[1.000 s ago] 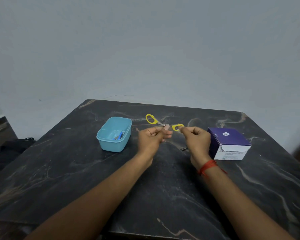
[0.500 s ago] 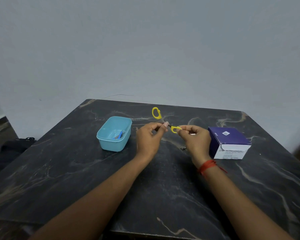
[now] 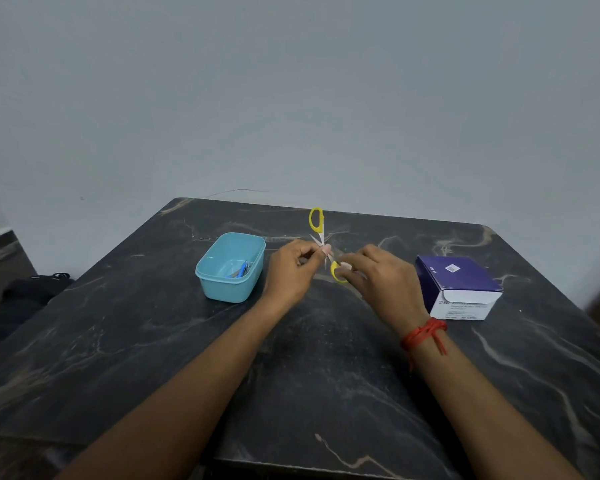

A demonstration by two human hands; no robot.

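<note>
Small scissors with yellow handles [image 3: 316, 220] are held above the middle of the dark marble table [image 3: 153, 341]. One handle loop points up and away, the other sits low between my hands. My left hand [image 3: 290, 271] pinches the metal part near the pivot with thumb and fingertip. My right hand [image 3: 378, 282], with a red thread at the wrist, holds the lower yellow loop in its fingertips. The blades look spread apart, partly hidden by my fingers.
A light blue plastic tub [image 3: 231, 266] with a few small tools inside stands left of my hands. A purple and white cardboard box [image 3: 459, 285] stands to the right. A dark bag [image 3: 32, 292] lies on the floor at the left.
The scissors have turned: the far yellow loop swung from the left to nearly upright, and the other loop dropped lower between my hands. Both hands kept their hold.
</note>
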